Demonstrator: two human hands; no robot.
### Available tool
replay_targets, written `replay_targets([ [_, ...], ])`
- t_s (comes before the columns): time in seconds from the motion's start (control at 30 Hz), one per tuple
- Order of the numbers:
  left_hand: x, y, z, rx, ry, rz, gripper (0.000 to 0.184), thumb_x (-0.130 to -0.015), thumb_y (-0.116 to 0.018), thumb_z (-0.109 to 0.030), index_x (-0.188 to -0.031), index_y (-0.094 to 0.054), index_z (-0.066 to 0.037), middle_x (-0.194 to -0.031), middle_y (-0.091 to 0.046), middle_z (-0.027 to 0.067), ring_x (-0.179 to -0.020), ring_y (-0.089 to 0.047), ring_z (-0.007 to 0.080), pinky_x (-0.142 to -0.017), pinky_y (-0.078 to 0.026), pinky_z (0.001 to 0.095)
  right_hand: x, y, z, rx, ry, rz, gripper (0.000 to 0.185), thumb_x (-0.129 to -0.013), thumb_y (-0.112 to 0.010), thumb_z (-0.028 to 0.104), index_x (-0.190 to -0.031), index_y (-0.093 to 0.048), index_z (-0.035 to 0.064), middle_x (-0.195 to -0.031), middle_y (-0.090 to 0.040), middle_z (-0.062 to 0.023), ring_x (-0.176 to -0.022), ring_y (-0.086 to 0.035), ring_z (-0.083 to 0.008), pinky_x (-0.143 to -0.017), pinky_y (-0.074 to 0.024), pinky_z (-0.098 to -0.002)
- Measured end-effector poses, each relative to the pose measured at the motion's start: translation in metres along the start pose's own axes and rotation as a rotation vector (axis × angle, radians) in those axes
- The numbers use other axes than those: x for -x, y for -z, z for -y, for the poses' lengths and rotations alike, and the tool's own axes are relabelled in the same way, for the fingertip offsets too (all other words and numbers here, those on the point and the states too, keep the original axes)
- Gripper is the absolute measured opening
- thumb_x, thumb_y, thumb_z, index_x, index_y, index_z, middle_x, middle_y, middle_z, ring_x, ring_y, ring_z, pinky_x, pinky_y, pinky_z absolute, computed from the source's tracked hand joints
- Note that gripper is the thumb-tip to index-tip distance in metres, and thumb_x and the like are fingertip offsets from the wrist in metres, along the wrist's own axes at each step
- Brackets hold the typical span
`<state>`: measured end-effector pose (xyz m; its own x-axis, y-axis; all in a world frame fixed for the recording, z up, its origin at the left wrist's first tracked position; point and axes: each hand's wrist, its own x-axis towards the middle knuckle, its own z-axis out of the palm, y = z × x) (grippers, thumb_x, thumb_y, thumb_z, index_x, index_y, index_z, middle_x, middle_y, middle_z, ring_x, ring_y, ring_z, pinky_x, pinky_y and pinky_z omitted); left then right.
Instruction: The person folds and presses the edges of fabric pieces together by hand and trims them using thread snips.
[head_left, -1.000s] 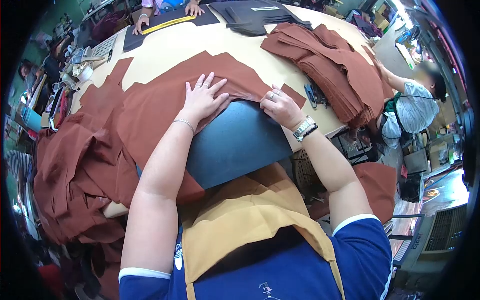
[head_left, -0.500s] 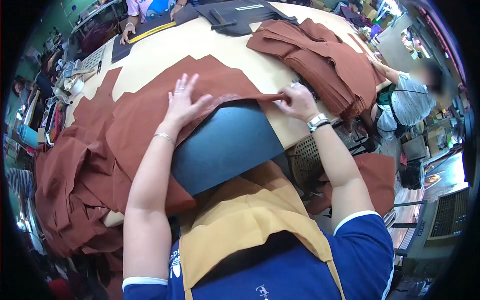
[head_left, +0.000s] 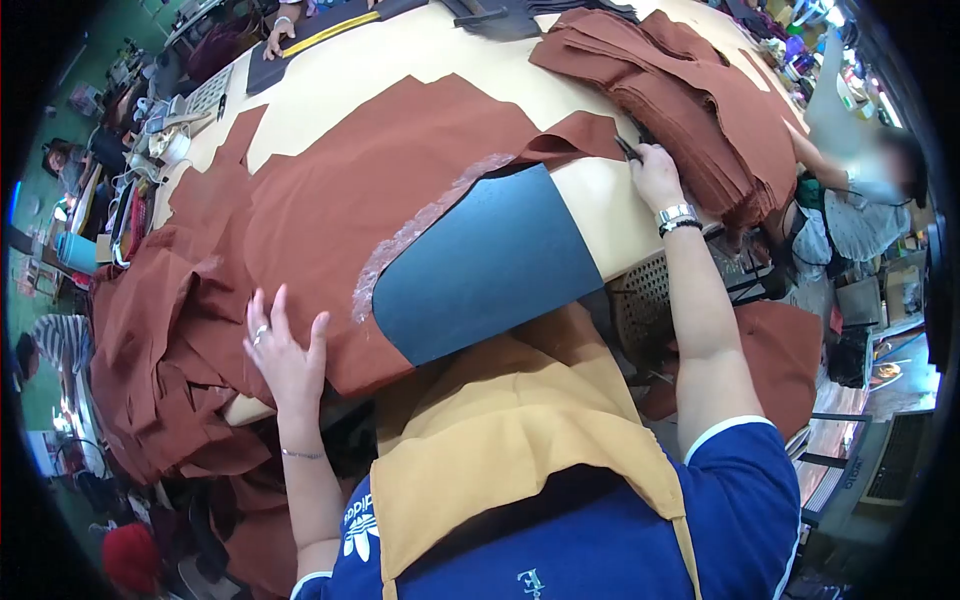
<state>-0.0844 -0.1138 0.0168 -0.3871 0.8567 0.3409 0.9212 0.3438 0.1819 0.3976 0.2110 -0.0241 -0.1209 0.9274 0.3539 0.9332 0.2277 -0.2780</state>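
A large rust-brown cloth [head_left: 400,150] covers much of the table in front of me. A smooth dark blue-black sheet [head_left: 490,260] lies at the near edge, inside a curved cut in the cloth. Whitish, shiny material [head_left: 425,225] runs along that curve. My left hand [head_left: 287,350] is open with fingers spread, over the near left part of the cloth, holding nothing. My right hand [head_left: 657,178] is closed around a dark scissors-like tool [head_left: 627,149], partly hidden by the fingers, beside the folded-over end of the cloth.
A thick stack of rust-brown pieces [head_left: 680,100] lies at the right, with another person's arm [head_left: 808,150] beside it. Crumpled brown cloth [head_left: 150,370] hangs over the left side. Across the table, another person's hand [head_left: 280,38] rests by a yellow ruler [head_left: 330,35].
My right hand has let go of the cloth edge and moved right to the dark tool. My left hand has lifted off the cloth's middle and moved left and nearer, uncovering the shiny curve.
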Motion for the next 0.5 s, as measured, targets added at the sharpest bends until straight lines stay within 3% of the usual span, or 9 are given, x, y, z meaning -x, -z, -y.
replay_targets([
  [0.03, -0.010, -0.001, -0.004, 0.103, -0.071, 0.011, 0.062, -0.090, -0.064, -0.047, -0.139, -0.052, -0.009, -0.151, -0.037, 0.0207, -0.145, -0.026, 0.0385, -0.112, -0.020, 0.0628, -0.001, 0.002, 0.002, -0.112, -0.039, -0.100, 0.025, -0.091, -0.059, 0.016, -0.110, -0.060, -0.0004, -0.104, -0.064, -0.0258, -0.098, -0.063, -0.0397, -0.088, -0.0494, -0.0473],
  [0.07, -0.022, -0.001, -0.014, 0.124, -0.130, 0.041, 0.061, -0.091, -0.064, -0.046, -0.138, -0.053, -0.010, -0.151, -0.038, 0.0203, -0.144, -0.027, 0.0389, -0.112, -0.021, 0.0622, -0.003, 0.006, 0.004, -0.225, -0.076, -0.201, 0.026, -0.092, -0.058, 0.017, -0.111, -0.059, -0.0008, -0.105, -0.064, -0.0257, -0.098, -0.063, -0.0395, -0.088, -0.0493, -0.0469],
  [0.1, -0.035, 0.001, -0.030, 0.144, -0.189, 0.069, 0.059, -0.091, -0.063, -0.046, -0.137, -0.053, -0.010, -0.150, -0.039, 0.0198, -0.144, -0.028, 0.0392, -0.112, -0.022, 0.0616, 0.004, 0.026, 0.037, -0.408, -0.244, -0.329, 0.028, -0.094, -0.057, 0.017, -0.115, -0.057, -0.0006, -0.104, -0.065, -0.0236, -0.096, -0.063, -0.0383, -0.087, -0.0492, -0.0452],
  [0.2, -0.077, -0.019, -0.074, 0.239, -0.419, 0.150, 0.051, -0.094, -0.060, -0.042, -0.136, -0.055, -0.013, -0.151, -0.041, 0.0180, -0.145, -0.029, 0.0379, -0.113, -0.022, 0.0620, -0.001, 0.010, 0.068, -0.776, 0.040, -0.393, 0.032, -0.093, -0.061, 0.018, -0.120, -0.058, 0.0013, -0.106, -0.065, -0.0222, -0.093, -0.065, -0.0353, -0.086, -0.0511, -0.0417],
  [0.27, -0.105, -0.044, -0.106, 0.290, -0.538, 0.234, 0.045, -0.099, -0.054, -0.038, -0.137, -0.055, -0.014, -0.153, -0.039, 0.0156, -0.147, -0.027, 0.0365, -0.115, -0.021, 0.0607, 0.024, 0.054, 0.154, -0.534, 0.023, 0.112, 0.033, -0.089, -0.066, 0.018, -0.119, -0.062, 0.0049, -0.105, -0.068, -0.0181, -0.092, -0.068, -0.0310, -0.084, -0.0532, -0.0389],
  [0.33, -0.128, -0.068, -0.134, 0.319, -0.578, 0.286, 0.043, -0.101, -0.048, -0.038, -0.139, -0.053, -0.019, -0.156, -0.036, 0.0144, -0.148, -0.024, 0.0358, -0.116, -0.019, 0.0621, 0.026, 0.021, 0.172, -0.528, 0.324, 0.247, 0.032, -0.085, -0.069, 0.016, -0.116, -0.067, 0.0082, -0.101, -0.070, -0.0131, -0.091, -0.069, -0.0282, -0.082, -0.0551, -0.0386],
  [0.4, -0.145, -0.089, -0.154, 0.322, -0.596, 0.325, 0.043, -0.102, -0.046, -0.037, -0.142, -0.051, -0.023, -0.157, -0.034, 0.0134, -0.148, -0.024, 0.0353, -0.116, -0.017, 0.0630, 0.024, -0.008, 0.182, -0.409, 0.461, 0.107, 0.032, -0.082, -0.069, 0.015, -0.113, -0.069, 0.0113, -0.099, -0.071, -0.0104, -0.093, -0.069, -0.0293, -0.081, -0.0557, -0.0396],
  [0.5, -0.146, -0.105, -0.167, 0.245, -0.558, 0.405, 0.044, -0.103, -0.042, -0.038, -0.146, -0.048, -0.031, -0.160, -0.030, 0.0111, -0.149, -0.022, 0.0336, -0.117, -0.015, 0.0638, 0.020, -0.013, 0.188, -0.263, 0.531, 0.121, 0.023, -0.082, -0.064, 0.011, -0.105, -0.067, 0.0115, -0.095, -0.067, -0.0109, -0.086, -0.067, -0.0319, -0.074, -0.0552, -0.0419],
])
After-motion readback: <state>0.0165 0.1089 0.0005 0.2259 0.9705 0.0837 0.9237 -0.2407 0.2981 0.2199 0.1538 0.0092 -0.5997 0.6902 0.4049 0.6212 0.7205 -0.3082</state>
